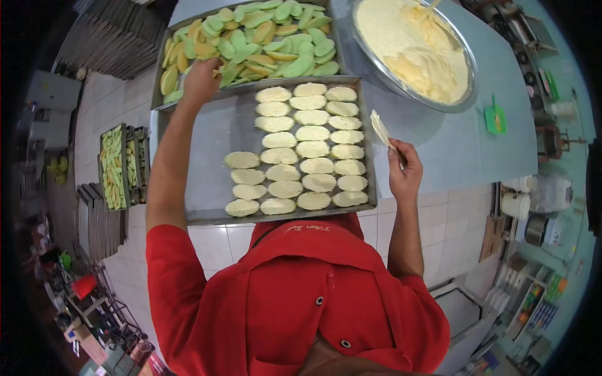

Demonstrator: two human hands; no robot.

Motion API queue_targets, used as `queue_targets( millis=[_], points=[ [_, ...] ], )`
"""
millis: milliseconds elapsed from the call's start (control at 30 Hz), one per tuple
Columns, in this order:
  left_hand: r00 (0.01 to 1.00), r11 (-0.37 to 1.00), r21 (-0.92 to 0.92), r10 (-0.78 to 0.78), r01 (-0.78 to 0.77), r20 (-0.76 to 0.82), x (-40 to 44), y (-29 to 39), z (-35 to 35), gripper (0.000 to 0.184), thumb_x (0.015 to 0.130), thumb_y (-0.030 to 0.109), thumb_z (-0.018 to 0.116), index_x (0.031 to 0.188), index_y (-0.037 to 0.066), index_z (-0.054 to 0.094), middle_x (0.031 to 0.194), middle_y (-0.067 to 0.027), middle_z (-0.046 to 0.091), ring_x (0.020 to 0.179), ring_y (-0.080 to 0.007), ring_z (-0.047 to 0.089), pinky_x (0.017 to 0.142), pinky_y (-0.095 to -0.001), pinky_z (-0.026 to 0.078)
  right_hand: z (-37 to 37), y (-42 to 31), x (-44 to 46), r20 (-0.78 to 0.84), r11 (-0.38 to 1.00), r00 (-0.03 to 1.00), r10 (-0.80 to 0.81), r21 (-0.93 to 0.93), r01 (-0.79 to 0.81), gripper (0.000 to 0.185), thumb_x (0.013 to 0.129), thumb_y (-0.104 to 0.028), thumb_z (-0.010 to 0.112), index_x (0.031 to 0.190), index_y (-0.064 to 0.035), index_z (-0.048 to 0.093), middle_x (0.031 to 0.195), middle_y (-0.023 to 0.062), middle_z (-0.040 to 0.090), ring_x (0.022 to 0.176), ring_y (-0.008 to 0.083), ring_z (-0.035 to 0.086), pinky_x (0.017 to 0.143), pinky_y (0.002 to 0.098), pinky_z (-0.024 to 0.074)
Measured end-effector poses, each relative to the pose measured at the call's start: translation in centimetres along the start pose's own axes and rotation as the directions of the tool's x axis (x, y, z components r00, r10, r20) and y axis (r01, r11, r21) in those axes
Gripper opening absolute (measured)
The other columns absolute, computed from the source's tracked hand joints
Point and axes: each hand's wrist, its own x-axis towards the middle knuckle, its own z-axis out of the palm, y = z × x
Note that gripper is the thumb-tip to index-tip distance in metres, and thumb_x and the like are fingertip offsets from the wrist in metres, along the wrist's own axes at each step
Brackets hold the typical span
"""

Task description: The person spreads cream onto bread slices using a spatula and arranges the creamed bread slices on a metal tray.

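My left hand [202, 80] reaches over the near left part of a metal tray [155, 81] heaped with green and yellow oval pieces [251, 37]. Its fingers are closed at the pieces, and what they pinch is too small to make out. My right hand [405, 164] grips a spreader [380, 130] coated with pale cream, held up just right of the nearer tray [370, 144]. In that tray, cream-covered ovals [312, 149] lie in columns on the right and middle. A large metal bowl [467, 94] of pale cream [420, 50] stands at the upper right.
A small green container [495, 119] sits on the table [451, 144] right of the bowl. More filled trays [113, 168] stand low at the left, near stacked trays [113, 37]. Shelves and equipment line the right side. White tiles [219, 247] cover the floor.
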Motion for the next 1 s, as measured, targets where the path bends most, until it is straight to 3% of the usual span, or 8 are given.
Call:
queue_targets(
  millis=[267, 400, 467, 600, 667, 800, 933, 1000],
  points=[
    [0.902, 0.882, 0.455, -0.093, -0.121, 0.421, 3.1, -0.9, 2.8, 0.020, 0.076, 0.003, 0.059, 0.096, 0.003, 0.058, 0.098, -0.0193, 0.065, 0.094, -0.0401, 0.060, 0.082, -0.0467, 0.050, -7.4, 0.9, 4.0, -0.154, 0.991, 0.985, -0.073, -0.124, 0.054, 0.016, 0.089, 0.000, 0.059, 0.104, -0.0010, 0.067, 0.092, 0.0059, 0.065, 0.079, 0.0114, 0.059, 0.068, 0.0224, 0.0468],
    [0.980, 0.926, 0.376, -0.084, 0.010, 0.180, 2.9, 0.6, 2.1, 0.027, 0.075, 0.002, 0.061, 0.102, 0.002, 0.057, 0.103, -0.0230, 0.058, 0.096, -0.0379, 0.061, 0.081, -0.0452, 0.050, -10.3, 1.2, 7.8, -0.151, 0.953, 0.971, -0.187, -0.269, 0.141, 0.018, 0.089, 0.001, 0.060, 0.106, -0.0017, 0.066, 0.089, 0.0078, 0.066, 0.075, 0.0117, 0.061, 0.066, 0.0239, 0.0473],
    [0.990, 0.798, 0.586, 0.122, -0.139, 0.068, 2.3, 1.1, 1.8, 0.031, 0.075, 0.003, 0.064, 0.105, 0.001, 0.055, 0.099, -0.0234, 0.058, 0.093, -0.0388, 0.061, 0.080, -0.0457, 0.051, -10.9, 0.4, 10.1, -0.103, 0.904, 0.973, -0.209, -0.400, 0.152, 0.019, 0.088, -0.001, 0.060, 0.106, -0.0033, 0.067, 0.090, 0.0090, 0.067, 0.076, 0.0152, 0.063, 0.065, 0.0265, 0.0486],
    [0.998, 0.856, 0.513, -0.060, 0.066, -0.029, 0.9, 0.8, 0.9, 0.033, 0.077, 0.008, 0.066, 0.106, 0.000, 0.053, 0.100, -0.0227, 0.060, 0.091, -0.0395, 0.061, 0.078, -0.0471, 0.050, -10.4, 1.4, 15.0, 0.069, 0.651, 0.948, -0.311, -0.712, 0.265, 0.021, 0.085, -0.006, 0.060, 0.103, -0.0122, 0.069, 0.089, 0.0097, 0.068, 0.078, 0.0236, 0.065, 0.070, 0.0367, 0.0490],
    [0.951, 0.939, 0.158, -0.292, 0.305, -0.101, -0.3, -0.1, 0.9, 0.032, 0.079, 0.010, 0.064, 0.106, -0.001, 0.051, 0.101, -0.0219, 0.062, 0.091, -0.0387, 0.061, 0.079, -0.0438, 0.049, -9.3, 1.3, 17.1, 0.147, 0.520, 0.922, -0.359, -0.789, 0.328, 0.023, 0.084, -0.008, 0.059, 0.102, -0.0155, 0.070, 0.087, 0.0080, 0.068, 0.080, 0.0234, 0.065, 0.074, 0.0398, 0.0461],
    [0.915, 0.936, -0.136, -0.346, 0.323, -0.205, -4.1, 0.5, 0.3, 0.031, 0.083, 0.015, 0.062, 0.107, -0.001, 0.052, 0.098, -0.0189, 0.064, 0.091, -0.0340, 0.061, 0.081, -0.0398, 0.047, -6.4, 1.6, 21.0, 0.250, 0.268, 0.865, -0.434, -0.881, 0.389, 0.029, 0.081, -0.008, 0.055, 0.101, -0.0223, 0.071, 0.081, 0.0035, 0.068, 0.081, 0.0211, 0.064, 0.083, 0.0453, 0.0369],
    [0.809, 0.663, -0.608, -0.585, 0.437, -0.056, -10.6, 1.4, 0.0, 0.032, 0.089, 0.023, 0.057, 0.112, 0.000, 0.057, 0.095, -0.0100, 0.064, 0.085, -0.0195, 0.059, 0.076, -0.0323, 0.047, -4.6, 2.3, 23.3, 0.352, 0.235, 0.828, -0.436, -0.844, 0.483, 0.028, 0.082, -0.008, 0.054, 0.099, -0.0211, 0.072, 0.078, 0.0040, 0.068, 0.078, 0.0224, 0.064, 0.085, 0.0489, 0.0349],
    [0.664, 0.161, -0.884, -0.721, 0.438, 0.198, -14.4, 2.3, -0.5, 0.034, 0.094, 0.030, 0.050, 0.112, 0.003, 0.060, 0.095, -0.0074, 0.064, 0.084, -0.0159, 0.060, 0.076, -0.0272, 0.046, -4.4, 2.1, 23.4, 0.405, 0.292, 0.847, -0.345, -0.811, 0.507, 0.026, 0.082, -0.010, 0.054, 0.099, -0.0199, 0.072, 0.079, 0.0045, 0.069, 0.077, 0.0231, 0.065, 0.084, 0.0470, 0.0366]
  ],
)
